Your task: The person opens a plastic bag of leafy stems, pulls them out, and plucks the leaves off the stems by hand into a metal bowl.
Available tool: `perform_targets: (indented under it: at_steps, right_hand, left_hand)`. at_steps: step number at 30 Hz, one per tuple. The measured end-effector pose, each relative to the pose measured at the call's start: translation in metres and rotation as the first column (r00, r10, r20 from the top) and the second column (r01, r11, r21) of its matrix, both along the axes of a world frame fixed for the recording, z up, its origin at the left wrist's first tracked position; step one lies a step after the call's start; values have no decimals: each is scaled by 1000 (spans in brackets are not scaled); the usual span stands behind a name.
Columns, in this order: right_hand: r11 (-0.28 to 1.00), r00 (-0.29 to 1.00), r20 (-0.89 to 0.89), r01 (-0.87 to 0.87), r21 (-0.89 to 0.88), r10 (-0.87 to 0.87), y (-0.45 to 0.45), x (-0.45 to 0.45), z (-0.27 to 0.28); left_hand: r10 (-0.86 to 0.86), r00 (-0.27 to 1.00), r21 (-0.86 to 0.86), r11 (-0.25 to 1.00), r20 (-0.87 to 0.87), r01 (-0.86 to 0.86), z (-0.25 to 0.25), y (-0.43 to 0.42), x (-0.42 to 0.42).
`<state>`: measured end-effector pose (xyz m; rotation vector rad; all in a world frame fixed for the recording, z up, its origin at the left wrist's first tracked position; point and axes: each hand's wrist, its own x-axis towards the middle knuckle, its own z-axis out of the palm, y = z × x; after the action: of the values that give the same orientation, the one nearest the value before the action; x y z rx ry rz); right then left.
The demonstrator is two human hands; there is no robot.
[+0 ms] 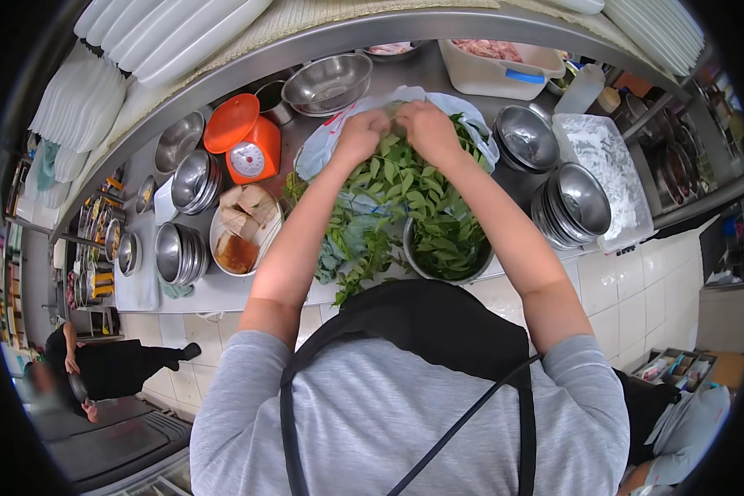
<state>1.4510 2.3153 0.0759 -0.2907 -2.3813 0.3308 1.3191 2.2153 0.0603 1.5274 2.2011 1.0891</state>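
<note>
Both arms reach forward over a heap of leafy green sprigs (405, 178) on the steel counter. My left hand (362, 136) is at the far edge of the heap, its fingers curled; what they hold, if anything, is hidden. Beside it, my right hand (427, 130) bends its fingers together among the leaves, and its grip is too small to make out. A pale plastic bag (316, 150) lies open around the back of the greens. Nearer my body, a metal bowl (477, 269) holds more leaves.
Left are an orange scale (255, 149), a plate of bread-like pieces (244, 227) and stacked metal bowls (192, 182). Right are more bowls (583, 198) and a white-dusted tray (608, 178). A shelf (372, 26) crosses above. People (112, 360) are at lower left and lower right.
</note>
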Motion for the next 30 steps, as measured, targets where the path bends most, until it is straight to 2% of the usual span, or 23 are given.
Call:
perform_targets:
  at_steps: [1, 2, 3, 4, 5, 6, 8, 12, 14, 15, 16, 18, 19, 20, 21, 22, 24, 25, 26, 27, 28, 29, 30]
  right_hand:
    - [993, 1000, -4, 6, -121, -6, 0, 0, 3]
    - [993, 1000, -7, 8, -121, -9, -1, 0, 4]
    - [980, 999, -52, -8, -199, -3, -2, 0, 4]
    - [961, 995, -98, -27, -274, 0, -2, 0, 4]
    - [961, 995, -98, -26, -274, -1, -4, 0, 3]
    - [968, 993, -117, -15, -249, -14, -7, 1, 2]
    - [975, 990, -136, -5, -223, -26, -9, 5, 1]
    - [976, 996, -63, 54, -210, -69, -10, 8, 0]
    - [981, 993, -56, 88, -175, -99, -8, 9, 0]
    - [976, 997, -24, 73, -205, -79, -5, 11, 5]
    - [970, 998, 7, 57, -235, -57, -5, 13, 10]
    - [970, 997, 35, 81, -228, -75, -6, 18, 12]
    - [967, 996, 15, 92, -238, -91, -3, 22, 11]
    - [963, 994, -3, 101, -248, -105, 2, 27, 9]
    - [955, 992, 11, 127, -269, -129, 14, 33, 5]
    - [954, 981, 1, 187, -236, -192, 27, 37, 0]
    - [924, 976, -17, 201, -324, -218, 36, 44, 8]
    - [930, 980, -33, 173, -326, -194, 34, 45, 15]
    - [930, 982, -34, 167, -327, -188, 32, 42, 14]
    - [968, 993, -75, 73, -239, -94, 30, 37, 14]
    - [989, 994, -108, -18, -144, 2, 26, 33, 16]
    - [999, 985, -175, -11, -48, 2, 19, 29, 15]
    - [999, 984, -180, -9, -46, 0, 12, 27, 18]
  left_hand:
    - [6, 992, 99, 995, 130, -19, -6, 3, 2]
    - [-2, 966, 194, 980, 257, -49, -10, 7, 3]
    - [-4, 967, 194, 980, 256, -47, -10, 9, 6]
    - [17, 840, 210, 965, 542, -155, -10, 12, 10]
    - [18, 631, 191, 946, 776, -262, -9, 15, 13]
    - [17, 631, 191, 946, 776, -260, -7, 15, 16]
    - [2, 542, 171, 948, 840, -270, -1, 14, 21]
    - [40, 585, 174, 936, 810, -306, 12, 5, 6]
    - [-64, 580, 211, 959, 812, -189, 17, -3, 5]
    - [52, 718, 196, 946, 694, -258, 4, 6, 2]
    - [54, 719, 195, 946, 692, -259, -4, 8, -7]
    - [228, 778, 324, 813, 586, -483, -13, 5, -29]
    - [157, 573, 184, 852, 805, -491, -3, -7, -40]
    - [214, 737, 267, 838, 640, -476, -10, -17, -60]
    - [16, 653, 321, 862, 757, -393, -21, -30, -87]
    - [174, 600, 193, 846, 781, -496, -8, -43, -87]
    - [-88, 364, 262, 847, 927, -463, -14, -55, -111]
    - [-83, 366, 260, 844, 927, -469, -16, -58, -112]
    - [-111, 371, 264, 882, 922, -391, -19, -59, -111]
    - [-143, 374, 267, 913, 917, -308, -13, -59, -103]
    - [-143, 376, 269, 912, 915, -308, 0, -62, -93]
    - [-234, 343, 316, 926, 910, -206, 13, -66, -82]
    - [-320, 300, 364, 926, 899, -102, 28, -68, -69]
